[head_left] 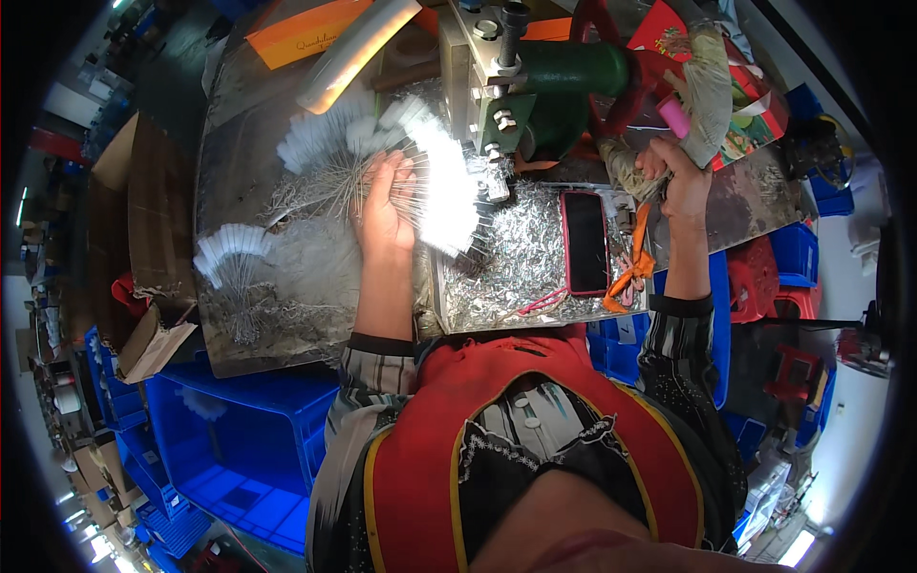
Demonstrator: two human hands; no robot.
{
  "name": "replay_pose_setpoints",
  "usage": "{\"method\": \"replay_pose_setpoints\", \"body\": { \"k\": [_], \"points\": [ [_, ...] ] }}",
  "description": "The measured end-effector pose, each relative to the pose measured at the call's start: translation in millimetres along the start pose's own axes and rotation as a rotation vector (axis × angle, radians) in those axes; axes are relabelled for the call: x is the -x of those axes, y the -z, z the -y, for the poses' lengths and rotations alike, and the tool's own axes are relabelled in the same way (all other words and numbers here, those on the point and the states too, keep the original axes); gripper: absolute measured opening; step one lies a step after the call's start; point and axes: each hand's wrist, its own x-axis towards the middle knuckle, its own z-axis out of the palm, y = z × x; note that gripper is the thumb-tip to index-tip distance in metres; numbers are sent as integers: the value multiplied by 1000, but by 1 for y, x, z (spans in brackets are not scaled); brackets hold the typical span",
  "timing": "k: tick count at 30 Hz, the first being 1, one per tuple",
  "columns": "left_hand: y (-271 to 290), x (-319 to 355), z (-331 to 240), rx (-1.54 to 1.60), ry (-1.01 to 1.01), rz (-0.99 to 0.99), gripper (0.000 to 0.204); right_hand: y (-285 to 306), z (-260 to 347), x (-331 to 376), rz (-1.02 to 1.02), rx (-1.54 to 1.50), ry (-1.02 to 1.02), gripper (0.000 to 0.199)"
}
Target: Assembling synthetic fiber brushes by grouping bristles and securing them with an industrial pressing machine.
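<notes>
My left hand (387, 208) is closed round the wire stems of a fanned bunch of thin brushes (441, 181) with white bristle heads. The heads are glaring under the lamp, beside the metal jaw of a green hand press (564, 86). My right hand (676, 174) grips the press's lever handle (709, 86), which is wrapped in pale, worn material. Loose brushes (320, 143) lie just beyond my left hand. A smaller fan of brushes (239, 263) rests at the left of the worktable. Glare hides the brush ends nearest the jaw.
A tray (497, 296) full of metal scraps sits below the press, with a red-edged phone (586, 244) on it. A lit lamp (358, 57) hangs above the worktable (296, 325). Blue crates (229, 430) stand below, and a cardboard box (153, 201) is at left.
</notes>
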Motion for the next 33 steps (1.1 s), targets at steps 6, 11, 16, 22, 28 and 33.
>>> {"method": "replay_pose_setpoints", "body": {
  "k": [6,11,16,22,28,33],
  "points": [
    [-3,1,1,13,-40,-20,26,-1,12,-4,-35,11,-124,24],
    [-5,3,0,11,-34,-30,25,-1,14,-4,-3,3,-42,22],
    [-8,4,0,19,-41,-47,25,-5,-37,8,-67,-40,143,25],
    [-6,3,2,35,-87,-53,26,1,1,1,39,-33,-18,25],
    [-12,2,3,10,-92,-68,29,4,24,-9,-2,10,-171,26],
    [-9,1,2,20,-82,-85,29,1,30,-11,9,32,-211,25]
  ]
}}
